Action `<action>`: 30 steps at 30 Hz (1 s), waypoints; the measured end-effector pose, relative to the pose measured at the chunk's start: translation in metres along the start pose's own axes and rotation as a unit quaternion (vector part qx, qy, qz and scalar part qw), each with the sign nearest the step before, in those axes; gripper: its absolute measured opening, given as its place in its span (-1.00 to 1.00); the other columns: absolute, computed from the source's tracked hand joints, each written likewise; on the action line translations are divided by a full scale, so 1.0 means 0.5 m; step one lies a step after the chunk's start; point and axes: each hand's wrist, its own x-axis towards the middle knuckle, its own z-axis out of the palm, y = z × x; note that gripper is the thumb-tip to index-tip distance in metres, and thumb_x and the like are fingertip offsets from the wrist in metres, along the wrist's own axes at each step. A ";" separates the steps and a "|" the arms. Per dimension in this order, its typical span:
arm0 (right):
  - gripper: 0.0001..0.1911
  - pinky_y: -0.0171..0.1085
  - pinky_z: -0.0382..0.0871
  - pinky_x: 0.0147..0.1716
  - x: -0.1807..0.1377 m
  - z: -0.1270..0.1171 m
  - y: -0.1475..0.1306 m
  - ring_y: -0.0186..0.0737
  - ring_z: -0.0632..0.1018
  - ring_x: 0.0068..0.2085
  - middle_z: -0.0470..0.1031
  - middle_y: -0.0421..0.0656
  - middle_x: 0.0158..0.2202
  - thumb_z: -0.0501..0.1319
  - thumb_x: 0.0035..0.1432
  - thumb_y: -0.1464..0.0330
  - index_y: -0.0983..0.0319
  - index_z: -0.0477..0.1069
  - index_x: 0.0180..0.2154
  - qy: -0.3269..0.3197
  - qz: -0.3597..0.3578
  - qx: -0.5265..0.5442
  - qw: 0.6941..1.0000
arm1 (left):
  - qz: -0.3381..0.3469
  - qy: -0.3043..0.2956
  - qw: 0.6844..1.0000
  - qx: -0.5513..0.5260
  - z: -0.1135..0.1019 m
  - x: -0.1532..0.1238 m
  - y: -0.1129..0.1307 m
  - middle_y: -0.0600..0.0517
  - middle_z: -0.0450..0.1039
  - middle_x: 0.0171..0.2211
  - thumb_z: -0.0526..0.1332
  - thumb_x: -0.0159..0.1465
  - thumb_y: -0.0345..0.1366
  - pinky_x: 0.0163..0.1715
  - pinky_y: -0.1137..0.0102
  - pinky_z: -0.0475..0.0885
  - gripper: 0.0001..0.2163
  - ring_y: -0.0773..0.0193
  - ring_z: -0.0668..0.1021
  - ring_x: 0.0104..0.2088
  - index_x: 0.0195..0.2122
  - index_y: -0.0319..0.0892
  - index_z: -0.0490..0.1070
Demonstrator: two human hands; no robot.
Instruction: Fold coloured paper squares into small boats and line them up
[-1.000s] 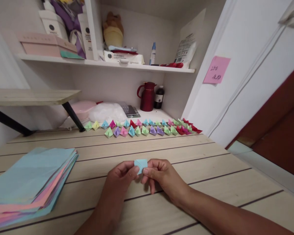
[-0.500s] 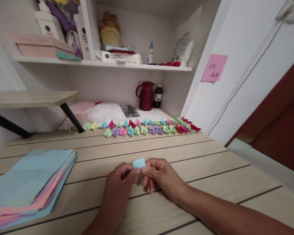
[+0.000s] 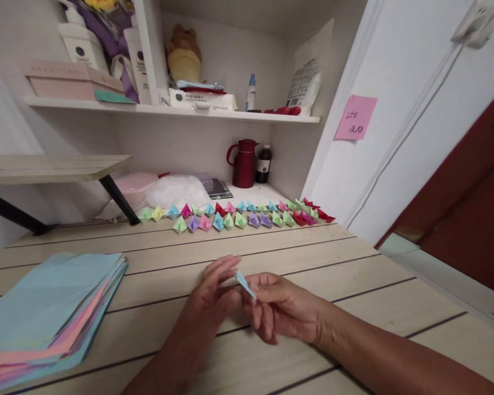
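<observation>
A small folded piece of light blue paper [image 3: 245, 285] is pinched edge-on between the thumb and fingers of my right hand [image 3: 282, 308], just above the wooden table [image 3: 313, 263]. My left hand [image 3: 213, 297] is beside it with the fingers stretched out, the thumb touching the paper's lower end. Both hands hover near the table's middle front.
A stack of coloured paper sheets [image 3: 45, 310], light blue on top, lies at the front left. Two rows of small folded paper boats [image 3: 239, 215] line the table's far edge. Behind are a dark red jug [image 3: 243, 163], a raised wooden shelf [image 3: 53, 165] and a pink sticky note [image 3: 355, 117].
The folded blue paper has turned from flat-on to edge-on. My left fingers have opened and stretched out, and my right hand has rolled palm-up while keeping hold of the paper.
</observation>
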 end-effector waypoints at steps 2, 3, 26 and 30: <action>-0.64 -0.45 0.37 -0.72 -0.001 -0.002 0.001 -0.31 0.54 -0.64 0.59 -0.08 -0.51 0.37 0.04 0.17 0.33 0.36 -0.39 -0.017 0.033 -0.005 0.999 | 0.009 -0.023 0.999 0.020 0.003 -0.004 0.001 -0.07 0.42 0.06 0.43 -0.02 -0.22 -0.06 0.32 0.40 -0.74 0.05 0.49 -0.02 -0.27 -0.09 0.62; -0.65 -0.44 0.38 -0.72 -0.001 -0.004 0.002 -0.30 0.55 -0.63 0.59 -0.06 -0.49 0.36 0.04 0.17 0.33 0.37 -0.39 -0.021 0.047 -0.008 0.999 | 0.009 -0.025 0.999 0.036 0.004 -0.007 0.002 -0.07 0.46 -0.01 0.40 0.01 -0.24 -0.09 0.33 0.41 -0.83 0.09 0.51 -0.07 -0.34 -0.11 0.62; -0.84 -0.32 0.24 -0.36 -0.018 0.024 -0.028 -0.31 0.41 -0.39 0.47 -0.21 -0.45 0.30 0.10 0.29 0.26 0.47 -0.40 0.239 -0.184 -0.438 0.847 | 0.005 0.090 0.963 0.256 -0.006 -0.009 -0.009 0.12 0.33 -0.58 0.29 0.09 -0.15 -0.53 0.47 0.21 -0.80 0.36 0.33 -0.55 -0.53 -0.16 0.54; -0.84 -0.33 0.21 -0.37 -0.013 0.016 -0.023 -0.34 0.38 -0.42 0.44 -0.22 -0.47 0.31 0.06 0.30 0.28 0.45 -0.42 0.226 -0.170 -0.379 0.881 | 0.049 0.071 0.970 0.227 -0.008 -0.003 -0.016 0.05 0.43 -0.42 0.31 0.08 -0.18 -0.37 0.45 0.34 -0.84 0.28 0.46 -0.39 -0.52 -0.16 0.53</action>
